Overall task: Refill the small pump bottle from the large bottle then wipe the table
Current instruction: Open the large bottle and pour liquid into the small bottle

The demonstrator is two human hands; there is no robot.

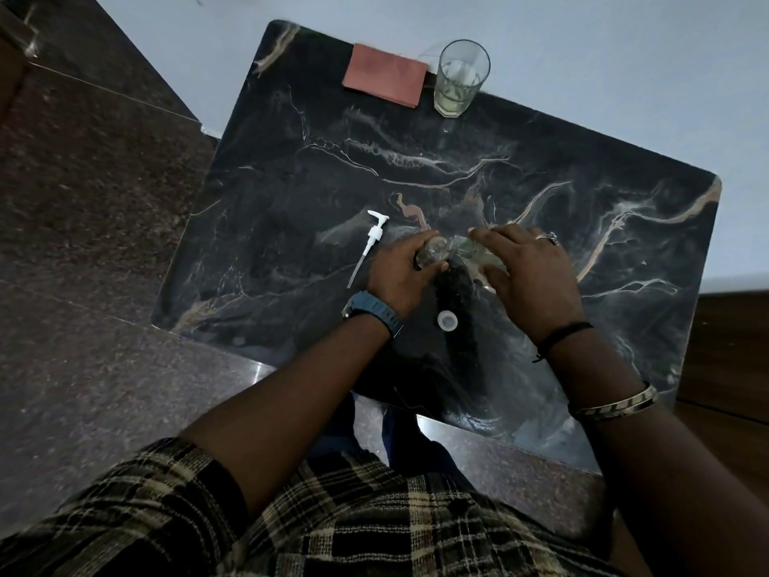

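Observation:
My left hand (401,266) is wrapped around the small clear bottle (432,254), which stands on the dark marble table (291,181) with its mouth uncovered. My right hand (528,272) grips the large clear bottle (472,247), tipped sideways so its mouth meets the small bottle's opening. Most of the large bottle is hidden under my fingers. The white pump head (371,239) with its long tube lies flat on the table just left of my left hand. A white round cap (447,320) rests on the table between my wrists.
A folded reddish cloth (385,74) lies at the table's far edge. Beside it on the right stands a drinking glass (460,79) with a little pale liquid. Speckled stone floor surrounds the table at left and near me; a pale wall lies beyond.

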